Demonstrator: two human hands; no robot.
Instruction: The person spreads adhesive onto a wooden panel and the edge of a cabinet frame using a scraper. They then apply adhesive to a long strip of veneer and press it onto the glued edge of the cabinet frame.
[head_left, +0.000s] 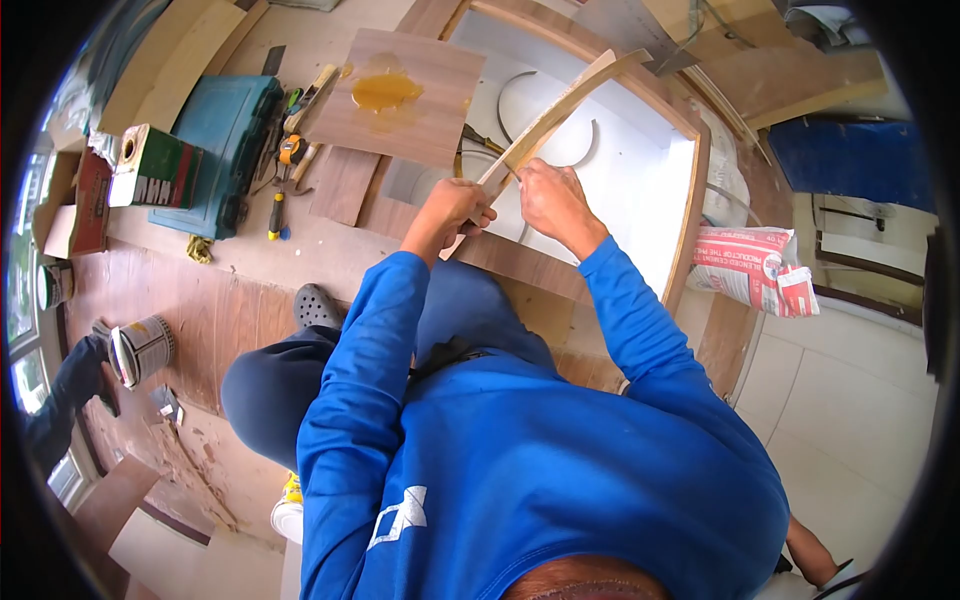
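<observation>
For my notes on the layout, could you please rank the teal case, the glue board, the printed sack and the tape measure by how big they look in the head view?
1. Glue board and teal case: look alike, not ranked.
2. Printed sack.
3. Tape measure, far the smallest.
</observation>
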